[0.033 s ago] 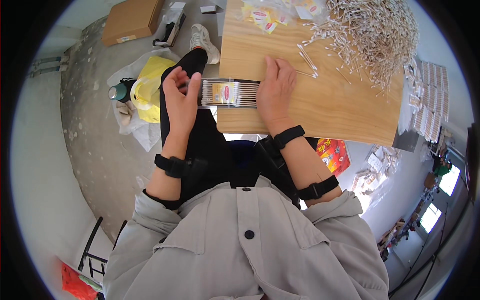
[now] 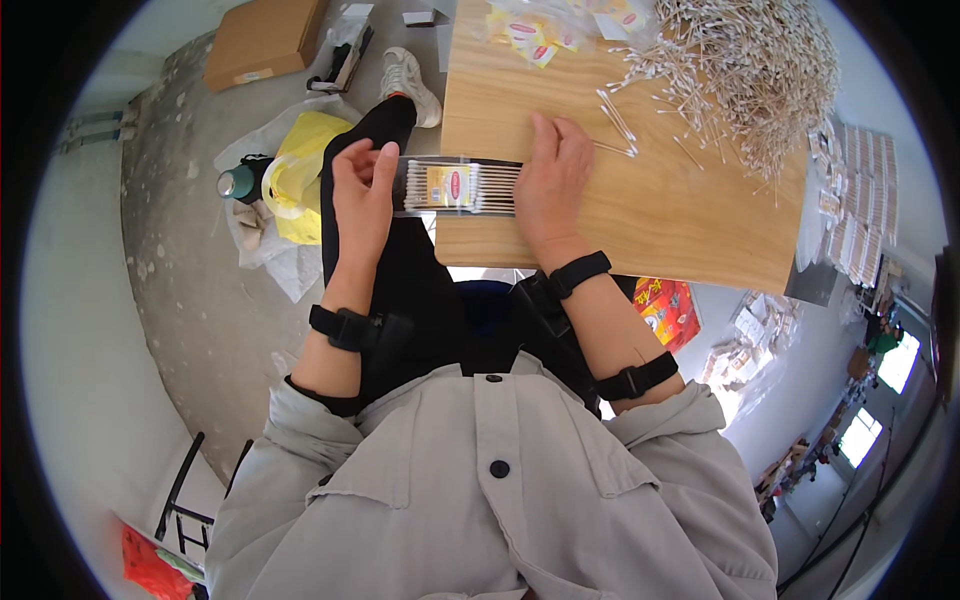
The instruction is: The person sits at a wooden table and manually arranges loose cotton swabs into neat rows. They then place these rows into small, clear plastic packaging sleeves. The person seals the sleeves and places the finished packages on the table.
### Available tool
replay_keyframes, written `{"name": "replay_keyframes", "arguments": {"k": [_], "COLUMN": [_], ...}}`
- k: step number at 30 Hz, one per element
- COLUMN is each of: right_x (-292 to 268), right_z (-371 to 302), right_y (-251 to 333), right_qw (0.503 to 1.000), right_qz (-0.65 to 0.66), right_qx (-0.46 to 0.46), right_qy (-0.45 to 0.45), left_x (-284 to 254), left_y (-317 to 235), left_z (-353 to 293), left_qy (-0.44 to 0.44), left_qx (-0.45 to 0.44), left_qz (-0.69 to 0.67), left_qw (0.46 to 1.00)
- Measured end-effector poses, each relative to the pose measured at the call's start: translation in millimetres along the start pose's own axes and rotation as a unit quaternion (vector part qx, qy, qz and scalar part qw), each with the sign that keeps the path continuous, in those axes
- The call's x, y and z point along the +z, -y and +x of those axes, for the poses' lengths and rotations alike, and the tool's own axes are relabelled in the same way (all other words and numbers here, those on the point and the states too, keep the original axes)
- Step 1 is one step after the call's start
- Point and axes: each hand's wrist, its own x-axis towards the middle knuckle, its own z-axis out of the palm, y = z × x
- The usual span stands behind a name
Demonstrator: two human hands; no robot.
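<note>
A clear plastic bag of cotton swabs (image 2: 492,188) with a yellow and white card (image 2: 450,186) lies across the table's left edge, its left part sticking out over my leg. At its left end is my left hand (image 2: 362,195), fingers curled and thumb closed in on the clear plastic. My right hand (image 2: 556,190) is closed over the right end of the bag and covers the swab tips there. Several loose cotton swabs (image 2: 618,122) rest on the table just beyond my right hand.
The wooden table (image 2: 640,220) bears a large heap of cotton swabs (image 2: 765,80) at the far right and bags with printed cards (image 2: 530,35) at the far edge. Packed bundles (image 2: 862,205) are stacked beyond its right side. On the floor at left are a yellow bag (image 2: 300,180) and a cardboard box (image 2: 265,40).
The fingers of my left hand have drawn in toward the thumb at the bag's left end. The bag has shifted very slightly right; my right hand stays in place.
</note>
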Motion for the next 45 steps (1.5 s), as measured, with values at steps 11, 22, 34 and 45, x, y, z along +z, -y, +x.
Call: {"name": "replay_keyframes", "arguments": {"k": [11,22,34,45], "right_x": [4.1,1.5,-3.8,2.6], "right_z": [3.0,2.1,-24.4,-20.0], "right_y": [11.1,30.2,59.3,86.0], "right_qw": [1.0,0.986,0.781,0.824], "right_qz": [-0.014,0.13,0.55,0.511], "right_qx": [-0.001,0.104,0.295,0.244], "right_qy": [0.011,0.002,-0.026,0.011], "left_x": [18.5,17.6,13.7,13.9], "left_y": [10.2,7.6,11.4,12.9], "left_z": [-8.6,-10.8,-13.8,-14.0], "left_qy": [0.03,0.005,0.036,0.011], "left_qx": [-0.105,-0.049,-0.071,-0.037], "left_qz": [-0.223,-0.119,-0.212,-0.118], "left_qw": [0.969,0.992,0.974,0.992]}}
